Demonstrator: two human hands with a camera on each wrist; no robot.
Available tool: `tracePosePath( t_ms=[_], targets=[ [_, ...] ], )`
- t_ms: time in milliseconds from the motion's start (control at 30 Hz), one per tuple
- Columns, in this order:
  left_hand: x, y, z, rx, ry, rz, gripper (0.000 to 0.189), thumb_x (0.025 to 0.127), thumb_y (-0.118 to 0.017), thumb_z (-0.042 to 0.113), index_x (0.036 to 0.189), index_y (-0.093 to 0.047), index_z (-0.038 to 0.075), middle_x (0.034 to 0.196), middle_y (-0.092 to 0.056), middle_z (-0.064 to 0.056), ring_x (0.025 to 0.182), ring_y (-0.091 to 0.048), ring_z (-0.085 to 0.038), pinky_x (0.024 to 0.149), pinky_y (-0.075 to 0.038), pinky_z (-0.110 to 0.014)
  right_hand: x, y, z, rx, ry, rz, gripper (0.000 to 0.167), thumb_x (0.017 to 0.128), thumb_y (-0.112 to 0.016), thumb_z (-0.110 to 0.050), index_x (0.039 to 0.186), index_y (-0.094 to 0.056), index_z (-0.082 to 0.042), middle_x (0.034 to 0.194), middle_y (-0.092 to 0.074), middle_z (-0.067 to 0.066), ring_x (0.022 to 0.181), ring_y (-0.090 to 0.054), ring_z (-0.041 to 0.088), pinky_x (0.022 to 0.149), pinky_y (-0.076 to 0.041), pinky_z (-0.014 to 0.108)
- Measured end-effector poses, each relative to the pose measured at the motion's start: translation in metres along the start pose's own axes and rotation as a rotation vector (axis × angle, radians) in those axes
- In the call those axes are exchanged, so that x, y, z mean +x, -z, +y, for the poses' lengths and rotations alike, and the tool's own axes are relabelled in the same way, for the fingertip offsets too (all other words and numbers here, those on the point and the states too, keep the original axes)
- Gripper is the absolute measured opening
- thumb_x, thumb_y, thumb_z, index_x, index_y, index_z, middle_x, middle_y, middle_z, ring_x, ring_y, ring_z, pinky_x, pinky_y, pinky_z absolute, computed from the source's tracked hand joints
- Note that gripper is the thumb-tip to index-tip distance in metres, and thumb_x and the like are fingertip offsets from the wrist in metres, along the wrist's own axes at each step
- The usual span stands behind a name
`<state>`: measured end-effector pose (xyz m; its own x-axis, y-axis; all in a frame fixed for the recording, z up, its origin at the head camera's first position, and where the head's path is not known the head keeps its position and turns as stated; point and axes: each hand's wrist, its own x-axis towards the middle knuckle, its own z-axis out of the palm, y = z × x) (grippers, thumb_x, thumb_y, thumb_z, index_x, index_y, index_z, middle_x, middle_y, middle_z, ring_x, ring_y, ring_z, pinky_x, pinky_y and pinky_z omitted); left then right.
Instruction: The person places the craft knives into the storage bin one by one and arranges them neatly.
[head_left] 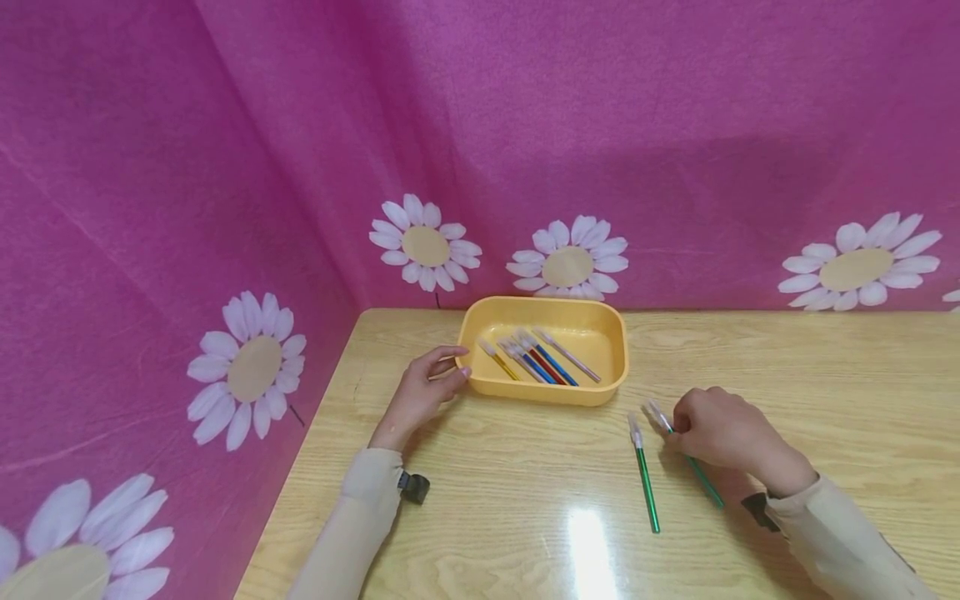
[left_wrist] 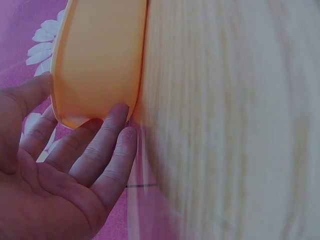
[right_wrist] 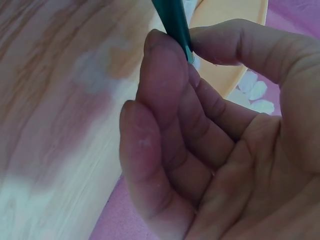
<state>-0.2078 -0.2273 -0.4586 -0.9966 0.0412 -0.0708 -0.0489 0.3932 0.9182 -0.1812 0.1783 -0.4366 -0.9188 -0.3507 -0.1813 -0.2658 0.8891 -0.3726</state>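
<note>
A yellow plastic tray stands against the back wall and holds several slim, capped craft knives with yellow, blue, red and pinkish metallic handles. At its left end, my left hand touches the outside, thumb and fingers extended around the corner. In the left wrist view, its fingertips rest on the tray's outer wall. My right hand pinches a green craft knife between thumb and fingers, the clear cap pointing toward the tray. Beside it, a second green craft knife lies on the table.
The wood-grain table meets a purple cloth with white flowers at its back and left edges. A bright light reflection shows on the tabletop near the front.
</note>
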Motion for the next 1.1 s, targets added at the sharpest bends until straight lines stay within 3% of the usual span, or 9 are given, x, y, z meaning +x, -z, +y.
tracePosePath(
  t_ms=[267, 1100],
  targets=[
    [0.000, 0.000, 0.000, -0.003, 0.002, 0.003, 0.042, 0.101, -0.070, 0.024, 0.141, -0.062, 0.012, 0.146, -0.064, -0.016, 0.127, -0.069, -0.031, 0.095, -0.062, -0.043, -0.001, 0.004, 0.000, -0.005, 0.008, 0.034, 0.035, 0.085, -0.079, -0.029, 0.059, -0.058, -0.021, 0.059, -0.050, -0.007, 0.057, -0.045, 0.013, 0.051, -0.032, 0.029],
    [0.001, -0.001, -0.002, -0.004, -0.003, 0.010, 0.041, 0.101, -0.070, 0.023, 0.140, -0.063, 0.012, 0.147, -0.064, -0.016, 0.128, -0.068, -0.031, 0.093, -0.062, -0.042, 0.000, 0.022, -0.005, -0.016, 0.038, 0.069, 0.026, 0.087, -0.081, -0.028, 0.068, -0.064, -0.019, 0.064, -0.057, -0.005, 0.063, -0.049, 0.015, 0.054, -0.035, 0.030]
  ],
)
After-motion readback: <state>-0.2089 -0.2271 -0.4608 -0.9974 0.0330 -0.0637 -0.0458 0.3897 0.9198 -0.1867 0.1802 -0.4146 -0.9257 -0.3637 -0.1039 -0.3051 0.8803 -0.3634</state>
